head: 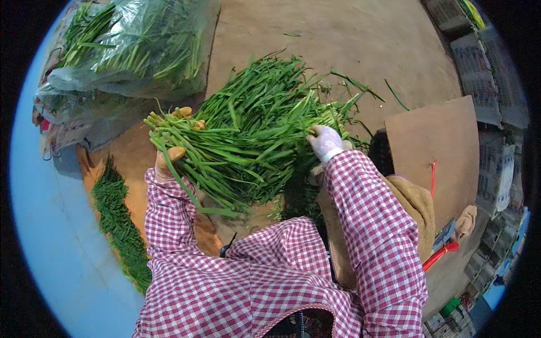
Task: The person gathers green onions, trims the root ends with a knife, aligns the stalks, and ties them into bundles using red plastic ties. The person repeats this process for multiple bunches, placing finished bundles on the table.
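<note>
A large bunch of long green leafy stalks (241,148), perhaps garlic chives, lies across the view before me. My left hand (171,156), in a glove with tan fingertips, grips the pale cut ends at the bunch's left side. At its right side my right hand (326,141), in a whitish glove, has its fingertips on the leaves; whether they are closed around any is hidden. More loose greens (262,84) are heaped just beyond the bunch, touching it.
Clear plastic (139,80) covers more greens at upper left. A strip of bundled greens (116,219) lies at lower left. On the right are a brown board (435,148), red ties (441,255), a tan glove (465,222) and stacked printed cartons (475,67). Stray leaves lie on the brown surface (338,25).
</note>
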